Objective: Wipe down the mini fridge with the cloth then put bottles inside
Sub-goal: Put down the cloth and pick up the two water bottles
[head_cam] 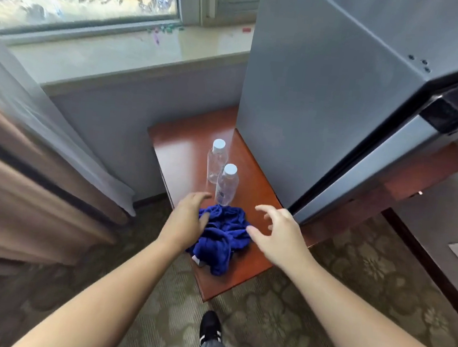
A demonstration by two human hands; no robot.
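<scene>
**Q:** Which stage of the task is represented?

**A:** The opening stage, it is judged. The cloth, blue and crumpled, is shown lying on the bench near its front edge. It has not yet been lifted. Nothing on the grey side panel of the mini fridge indicates that any wiping has been done.

**Q:** What is shown of the grasp?

**A:** The left hand is placed at the cloth's 9 o'clock and the right hand at its 3 o'clock. The fingers of both are spread wide, and nothing is held. The left thumb is seen overlapping the cloth's edge, but whether contact is made cannot be told. The right thumb tip is seen just beside the cloth's right edge.

**Q:** And the things to be stored?

**A:** At the cloth's 12 o'clock, the near bottle and the far bottle are shown upright on the bench. Both are clear with white caps and stand close together, the near one just beside the cloth. The fridge is set on the same bench at their 2 o'clock, and its door appears closed.

**Q:** What is left?

**A:** Every step, it is judged. The cloth is to be gripped, the fridge wiped, the door opened, and both bottles placed inside.
</scene>
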